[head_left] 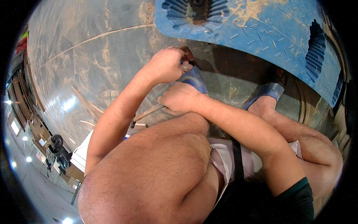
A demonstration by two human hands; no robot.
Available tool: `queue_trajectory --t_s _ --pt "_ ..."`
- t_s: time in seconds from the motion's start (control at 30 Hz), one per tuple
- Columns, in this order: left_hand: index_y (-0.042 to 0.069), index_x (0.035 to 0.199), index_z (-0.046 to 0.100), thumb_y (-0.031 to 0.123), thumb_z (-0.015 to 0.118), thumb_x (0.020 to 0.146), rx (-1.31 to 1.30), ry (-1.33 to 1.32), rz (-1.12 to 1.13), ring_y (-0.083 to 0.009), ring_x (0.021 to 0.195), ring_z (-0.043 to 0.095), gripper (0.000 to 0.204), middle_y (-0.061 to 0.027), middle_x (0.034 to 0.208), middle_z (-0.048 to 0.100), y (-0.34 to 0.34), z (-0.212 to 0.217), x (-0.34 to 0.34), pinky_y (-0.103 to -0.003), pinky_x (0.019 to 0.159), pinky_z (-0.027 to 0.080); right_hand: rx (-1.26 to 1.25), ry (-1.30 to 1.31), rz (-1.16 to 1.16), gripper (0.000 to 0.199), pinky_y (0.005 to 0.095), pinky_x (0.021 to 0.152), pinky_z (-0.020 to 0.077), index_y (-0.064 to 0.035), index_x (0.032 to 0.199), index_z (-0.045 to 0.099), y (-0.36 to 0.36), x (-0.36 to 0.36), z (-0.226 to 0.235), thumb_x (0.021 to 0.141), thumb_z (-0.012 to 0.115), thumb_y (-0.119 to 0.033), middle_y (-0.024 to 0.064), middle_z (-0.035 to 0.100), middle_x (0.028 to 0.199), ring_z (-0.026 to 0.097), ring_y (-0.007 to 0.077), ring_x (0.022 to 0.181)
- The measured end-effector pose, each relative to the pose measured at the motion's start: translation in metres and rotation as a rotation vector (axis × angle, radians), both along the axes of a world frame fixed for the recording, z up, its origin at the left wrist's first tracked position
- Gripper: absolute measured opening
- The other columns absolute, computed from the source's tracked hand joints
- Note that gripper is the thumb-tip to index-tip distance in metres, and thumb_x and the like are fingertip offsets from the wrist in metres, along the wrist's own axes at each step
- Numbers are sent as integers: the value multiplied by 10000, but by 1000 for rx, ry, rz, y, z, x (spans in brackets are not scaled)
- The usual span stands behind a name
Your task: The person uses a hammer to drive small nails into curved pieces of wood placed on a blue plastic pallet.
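Observation:
My left hand [166, 64] is raised above the toe of a blue slipper [194, 77] on my foot. Its fingers are curled together in a pinch, and whatever lies between them is too small and shadowed to make out. Just below it, my right hand [182, 98] is closed round the wooden handle of what looks like a hammer [150, 111]. The handle slants down to the left, ending in a small dark head beside my bent knee. My right forearm crosses in front of my thigh.
A dusty blue metal tread plate [257, 31] with ribbed cut-outs overhangs the floor ahead and to the right. My other slippered foot [266, 93] rests near its edge. Wood strips [87, 102] lie on the grey floor [85, 56] at left; a black wheeled object [57, 149] stands beyond.

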State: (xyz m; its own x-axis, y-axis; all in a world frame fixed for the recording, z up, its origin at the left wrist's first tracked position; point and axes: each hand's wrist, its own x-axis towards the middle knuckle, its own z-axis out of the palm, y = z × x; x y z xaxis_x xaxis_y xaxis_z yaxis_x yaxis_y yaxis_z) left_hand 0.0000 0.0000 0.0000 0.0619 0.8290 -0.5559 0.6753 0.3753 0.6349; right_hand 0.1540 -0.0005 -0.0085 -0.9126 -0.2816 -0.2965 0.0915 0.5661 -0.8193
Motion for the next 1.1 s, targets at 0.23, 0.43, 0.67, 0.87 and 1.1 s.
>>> queue_trajectory --t_s 0.23,0.43,0.67,0.87,1.1 --pt "15 1178 807 201 801 991 21 -39 10 -450 1036 760 264 -241 1123 807 0 -5 1 -478 914 613 5 13 -11 257 542 854 634 -49 974 844 0 3 -2 948 652 -219 202 835 994 822 399 949" --pt "26 1208 816 217 840 955 42 -91 99 -419 1077 774 318 -208 1131 821 -3 -4 1 -476 943 614 -14 32 -30 270 539 855 635 -32 947 851 -2 3 -6 935 660 -222 211 832 966 824 400 938" --pt "10 1158 835 339 904 891 -82 -78 202 -431 1083 766 429 -186 1099 830 -3 9 -6 -481 942 613 -6 91 -61 257 542 794 639 -47 898 856 -7 1 -10 899 683 -237 206 827 915 823 394 872" --pt "78 1050 853 399 934 855 24 235 91 -424 1072 755 384 -162 1012 824 -9 2 2 -524 927 609 105 81 55 251 574 666 598 -100 916 818 -27 1 -30 992 626 -243 184 800 855 808 373 790" --pt "61 982 825 369 878 908 61 199 285 -427 974 769 321 -183 943 811 -20 -11 -4 -521 845 611 159 258 47 201 541 702 626 -97 870 783 15 17 -3 910 680 -265 176 795 812 801 390 766"
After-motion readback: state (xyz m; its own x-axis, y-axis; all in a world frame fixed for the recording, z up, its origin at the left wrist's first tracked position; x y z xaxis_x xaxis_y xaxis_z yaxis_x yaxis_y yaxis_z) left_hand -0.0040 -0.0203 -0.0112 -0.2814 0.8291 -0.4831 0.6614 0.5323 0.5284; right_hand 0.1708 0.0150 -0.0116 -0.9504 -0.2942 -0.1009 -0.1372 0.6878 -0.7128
